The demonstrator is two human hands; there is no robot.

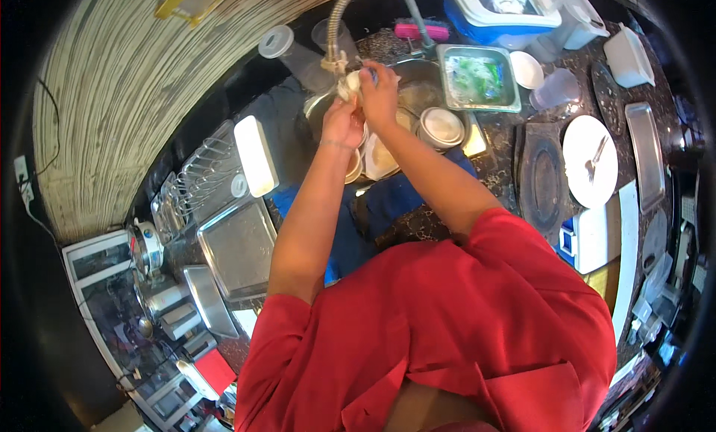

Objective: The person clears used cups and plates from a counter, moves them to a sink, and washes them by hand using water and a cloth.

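Both hands are together under the outlet of a flexible metal faucet, over a sink. A small pale object, maybe a little dish, is between them, mostly covered by fingers. My left hand grips it from below. My right hand grips it from the right side. Beneath the hands, the sink holds a pale dish and other dishes partly hidden by my forearms. Stacked white bowls stand at the sink's right side.
Right of the sink is a metal pan of suds with something green. Farther right are a plastic cup, dark oval platters and a white plate bearing cutlery. A white tray, wire rack and metal tray lie left.
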